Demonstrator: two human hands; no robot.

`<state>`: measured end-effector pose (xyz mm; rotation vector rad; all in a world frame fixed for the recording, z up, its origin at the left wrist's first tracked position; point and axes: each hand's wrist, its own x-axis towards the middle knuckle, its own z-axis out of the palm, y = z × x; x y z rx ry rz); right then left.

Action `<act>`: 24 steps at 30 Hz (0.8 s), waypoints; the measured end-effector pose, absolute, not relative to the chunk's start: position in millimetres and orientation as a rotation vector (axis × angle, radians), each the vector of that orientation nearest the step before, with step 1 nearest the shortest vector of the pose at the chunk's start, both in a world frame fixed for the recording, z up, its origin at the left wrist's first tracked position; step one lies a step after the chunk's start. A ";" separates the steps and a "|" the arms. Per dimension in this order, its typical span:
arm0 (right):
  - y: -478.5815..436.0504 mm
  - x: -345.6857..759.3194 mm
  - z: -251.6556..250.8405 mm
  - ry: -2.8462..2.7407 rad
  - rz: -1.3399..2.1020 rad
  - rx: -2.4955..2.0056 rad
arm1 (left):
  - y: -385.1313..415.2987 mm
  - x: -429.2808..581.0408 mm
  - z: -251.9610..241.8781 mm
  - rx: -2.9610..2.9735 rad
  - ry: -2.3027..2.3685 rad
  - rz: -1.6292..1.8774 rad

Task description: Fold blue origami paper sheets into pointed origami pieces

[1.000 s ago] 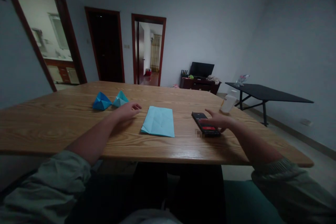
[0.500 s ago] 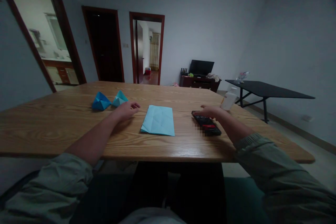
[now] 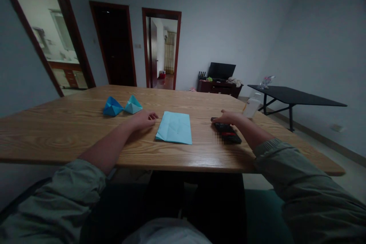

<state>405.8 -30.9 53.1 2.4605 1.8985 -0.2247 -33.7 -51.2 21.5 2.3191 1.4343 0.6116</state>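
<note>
A folded light blue paper sheet (image 3: 175, 127) lies flat on the wooden table (image 3: 71, 129) in front of me. My left hand (image 3: 143, 119) rests on the table just left of the sheet, fingers loosely curled and holding nothing. My right hand (image 3: 230, 116) lies over the far end of a black phone (image 3: 227, 133) with a red band on its screen, fingers stretched out on it. Two folded paper shapes sit further left: a darker blue one (image 3: 112, 106) and a teal one (image 3: 132, 105).
A white plastic bottle (image 3: 251, 107) stands near the table's right edge, beyond my right hand. A black side table (image 3: 297, 97) is off to the right. A TV stand with a screen (image 3: 220, 80) and open doorways line the far wall.
My right hand has slid from the middle of the phone to its far end, and the forearm now lies on the table. My left hand has barely moved. The view shifted slightly.
</note>
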 end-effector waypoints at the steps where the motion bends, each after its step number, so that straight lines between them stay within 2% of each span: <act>1: -30.9 403.8 55.0 1.904 -0.172 2.456 | -53.0 -31.6 21.3 2.343 1.409 0.567; 4: -36.2 384.1 61.4 2.088 -0.063 2.398 | -57.7 -24.3 20.9 2.443 1.325 0.455; 8: -53.6 332.0 60.9 2.540 -0.293 2.252 | -58.5 -15.9 20.0 2.565 1.262 0.341; 11: -63.5 292.8 52.7 2.695 -0.279 2.166 | -55.9 -11.1 22.9 2.567 1.286 0.214; 13: -63.6 275.1 46.8 2.707 -0.463 2.240 | -53.1 -7.1 27.5 2.551 1.296 0.155; 16: -56.9 263.3 38.9 2.632 -0.965 2.396 | -47.9 0.6 34.4 2.508 1.285 0.100; 18: -54.5 261.0 33.1 2.645 -1.137 2.449 | -45.4 5.2 36.0 2.470 1.292 0.097; 20: -58.3 258.2 26.9 2.796 -1.006 2.437 | -44.8 7.2 34.5 2.435 1.307 0.144; 24: -77.6 245.6 18.8 3.073 -0.382 2.114 | -45.9 2.3 26.6 2.412 1.326 0.325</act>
